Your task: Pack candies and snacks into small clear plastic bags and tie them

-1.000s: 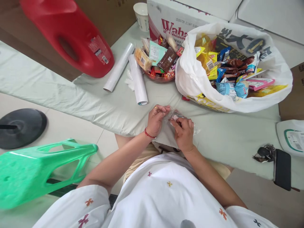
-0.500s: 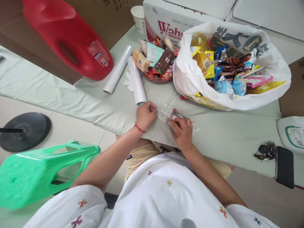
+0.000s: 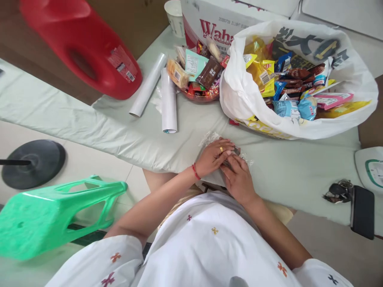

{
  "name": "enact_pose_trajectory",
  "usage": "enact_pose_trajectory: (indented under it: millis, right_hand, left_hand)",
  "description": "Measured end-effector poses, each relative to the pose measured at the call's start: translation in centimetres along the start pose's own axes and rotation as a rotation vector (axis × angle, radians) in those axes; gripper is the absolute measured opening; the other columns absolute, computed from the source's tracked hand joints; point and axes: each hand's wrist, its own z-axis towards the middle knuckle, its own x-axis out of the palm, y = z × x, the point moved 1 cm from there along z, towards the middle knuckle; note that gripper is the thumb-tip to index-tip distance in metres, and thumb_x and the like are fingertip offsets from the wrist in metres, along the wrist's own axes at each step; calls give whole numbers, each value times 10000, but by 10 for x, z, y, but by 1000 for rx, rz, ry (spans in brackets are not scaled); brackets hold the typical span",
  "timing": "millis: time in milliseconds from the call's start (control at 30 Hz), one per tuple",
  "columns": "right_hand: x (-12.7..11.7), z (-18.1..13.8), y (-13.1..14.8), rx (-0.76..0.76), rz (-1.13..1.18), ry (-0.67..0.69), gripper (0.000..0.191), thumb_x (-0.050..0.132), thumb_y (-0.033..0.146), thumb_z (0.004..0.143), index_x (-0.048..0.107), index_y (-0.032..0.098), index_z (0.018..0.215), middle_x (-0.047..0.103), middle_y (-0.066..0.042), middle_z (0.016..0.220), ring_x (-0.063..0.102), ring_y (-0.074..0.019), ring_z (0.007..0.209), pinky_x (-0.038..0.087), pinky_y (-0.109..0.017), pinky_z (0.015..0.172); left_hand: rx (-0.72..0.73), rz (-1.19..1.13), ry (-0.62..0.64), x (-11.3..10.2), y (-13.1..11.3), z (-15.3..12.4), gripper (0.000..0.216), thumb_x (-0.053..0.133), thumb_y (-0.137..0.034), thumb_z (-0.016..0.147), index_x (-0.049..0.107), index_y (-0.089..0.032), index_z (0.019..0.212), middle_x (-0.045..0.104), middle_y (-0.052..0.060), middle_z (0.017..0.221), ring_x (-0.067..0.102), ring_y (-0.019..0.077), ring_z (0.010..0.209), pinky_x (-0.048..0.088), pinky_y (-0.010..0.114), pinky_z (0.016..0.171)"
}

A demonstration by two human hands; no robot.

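Note:
A small dark pack in clear plastic wrap (image 3: 237, 150) lies at the table's front edge, mostly hidden under my hands. My left hand (image 3: 213, 158) is laid over its left part, fingers together and pressed on it, with a gold ring on one finger and a red cord at the wrist. My right hand (image 3: 239, 177) grips the near right side, its fingertips meeting the left thumb. Crinkled clear film (image 3: 209, 137) sticks out beyond the left hand. What is inside the wrap I cannot make out.
Behind stand a white plastic bag (image 3: 248, 107) full of snacks and a bowl (image 3: 199, 97) of sweets. Two white rolls (image 3: 169, 101) lie left of them, near a red jug (image 3: 98, 59). A phone (image 3: 362, 211) and keys (image 3: 338, 191) are at right; a green stool (image 3: 38, 215) is lower left.
My left hand has moved right from beside the loose film onto the wrapped pack, its fingers now stretched over it. My right hand stays at the pack. The view has shifted slightly.

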Motion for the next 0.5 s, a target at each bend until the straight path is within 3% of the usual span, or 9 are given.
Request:
enact_pose_trajectory:
  millis: [100, 200, 300, 367, 500]
  right_hand:
    - [-20, -28, -12, -53, 117, 110, 353, 533, 103, 976, 731, 233, 1236, 575, -101, 1514, 478, -294, 1414, 491, -540, 1125]
    - [-41, -46, -28, -41, 273, 190, 396, 528, 112, 970, 708, 286, 1276, 643, -80, 1439, 560, -287, 1333, 552, -538, 1049]
    - [-53, -46, -46, 69, 340, 45, 407, 524, 137, 974, 688, 329, 1293, 714, -74, 1253, 642, -272, 1154, 579, -513, 957]
    - [-53, -39, -57, 162, 294, -50, 395, 553, 196, 980, 659, 321, 1340, 685, -98, 1268, 627, -284, 1163, 554, -523, 977]
    - [-38, -20, -71, 295, 279, -14, 677, 649, 417, 950, 430, 210, 1556, 644, -173, 1334, 600, -311, 1156, 530, -531, 986]
  left_hand:
    - [60, 46, -9, 2, 11, -6, 310, 510, -316, 1044, 738, -210, 1224, 737, 112, 1311, 612, 244, 1350, 399, 526, 1224]
    - [86, 68, 18, 2, 11, -8, 303, 568, -333, 1019, 719, -223, 1258, 718, 118, 1345, 601, 255, 1366, 391, 539, 1223]
    - [71, 79, 30, 2, 10, -8, 358, 674, -404, 960, 709, -225, 1268, 704, 130, 1365, 591, 276, 1375, 406, 539, 1206]
    - [57, 90, 36, 2, 10, -8, 367, 695, -415, 946, 711, -231, 1264, 702, 131, 1369, 592, 278, 1372, 404, 537, 1205]
    - [66, 115, 50, 1, 9, -9, 358, 677, -401, 961, 708, -246, 1282, 698, 123, 1377, 580, 275, 1386, 377, 543, 1222]
